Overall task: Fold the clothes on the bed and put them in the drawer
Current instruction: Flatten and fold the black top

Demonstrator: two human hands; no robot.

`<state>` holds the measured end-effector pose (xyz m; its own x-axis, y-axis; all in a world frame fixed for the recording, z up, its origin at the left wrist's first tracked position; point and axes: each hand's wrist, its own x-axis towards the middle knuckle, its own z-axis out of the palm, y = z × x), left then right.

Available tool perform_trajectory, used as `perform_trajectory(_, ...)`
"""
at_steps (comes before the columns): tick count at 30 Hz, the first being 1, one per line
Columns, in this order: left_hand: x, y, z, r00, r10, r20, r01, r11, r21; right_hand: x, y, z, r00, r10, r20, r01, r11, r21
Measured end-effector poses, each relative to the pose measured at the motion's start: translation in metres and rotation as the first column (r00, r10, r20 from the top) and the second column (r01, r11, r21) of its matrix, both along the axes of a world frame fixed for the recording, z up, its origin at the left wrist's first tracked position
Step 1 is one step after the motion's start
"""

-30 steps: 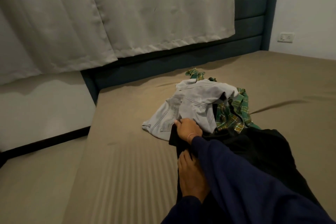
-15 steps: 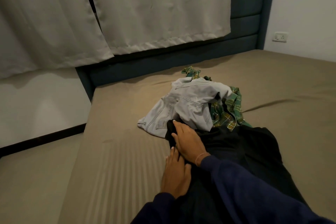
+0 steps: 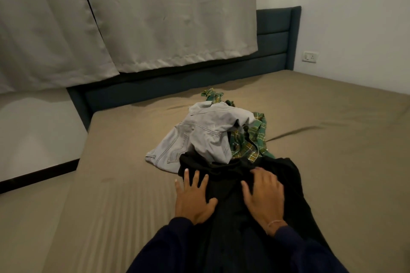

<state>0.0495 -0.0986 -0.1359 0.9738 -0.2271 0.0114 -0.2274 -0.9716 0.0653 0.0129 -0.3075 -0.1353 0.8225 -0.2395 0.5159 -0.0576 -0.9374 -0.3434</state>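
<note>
Left hand (image 3: 193, 198) and right hand (image 3: 264, 194) lie flat, fingers spread, gripping nothing, pressing the black garment (image 3: 230, 186) on the bed (image 3: 124, 184) beside the grey jeans (image 3: 199, 135) and green plaid shirt (image 3: 255, 139). Smoothing outward from the middle should flatten it before folding; no drawer is in view.

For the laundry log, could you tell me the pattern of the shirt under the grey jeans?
Green and yellow plaid shirt, head view.

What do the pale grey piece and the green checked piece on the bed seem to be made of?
The pale grey garment looks like washed denim: matte, fairly stiff folds, with raised double seams and a stitched pocket. The green checked garment looks like thin woven cloth, perhaps cotton or flannel: a yellow and white plaid pattern, soft and crumpled. The exact fibre cannot be told.
</note>
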Motion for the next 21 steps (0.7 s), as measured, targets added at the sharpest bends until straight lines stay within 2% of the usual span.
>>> perform_trajectory(2,0.012,-0.004,0.003,0.998,-0.067,-0.014,0.067,0.998,-0.019,-0.007,-0.021,0.008,0.920,-0.172,-0.352,0.216,0.972,0.091)
perform_trajectory(4,0.021,-0.011,0.004,0.996,-0.063,-0.064,0.056,0.994,-0.096,-0.001,-0.036,0.008,0.838,-0.130,-0.530,0.256,0.951,0.172)
perform_trajectory(6,0.025,-0.015,0.004,0.996,-0.035,-0.087,0.023,0.990,-0.142,0.006,-0.043,0.008,0.848,0.013,-0.529,0.182,0.931,0.316)
perform_trajectory(8,0.029,-0.016,0.005,0.995,-0.035,-0.091,0.024,0.993,-0.119,0.010,-0.044,0.007,0.886,0.127,-0.445,0.090,0.896,0.435)
perform_trajectory(11,0.037,-0.014,0.010,0.991,-0.051,-0.122,0.040,0.995,-0.086,0.012,-0.038,0.012,0.910,0.190,-0.368,0.052,0.829,0.557)
perform_trajectory(14,0.035,-0.017,0.015,0.993,-0.031,-0.116,0.017,0.993,-0.115,0.012,-0.027,0.018,0.887,0.125,-0.445,0.115,0.872,0.475)
perform_trajectory(18,0.004,-0.021,0.015,0.987,-0.019,0.161,0.035,0.995,-0.097,0.010,-0.024,0.031,0.755,0.048,-0.654,0.298,0.863,0.407)
perform_trajectory(21,-0.013,-0.018,0.007,0.983,-0.054,0.174,0.092,0.972,-0.216,0.007,-0.028,0.034,0.769,0.025,-0.639,0.293,0.874,0.387)
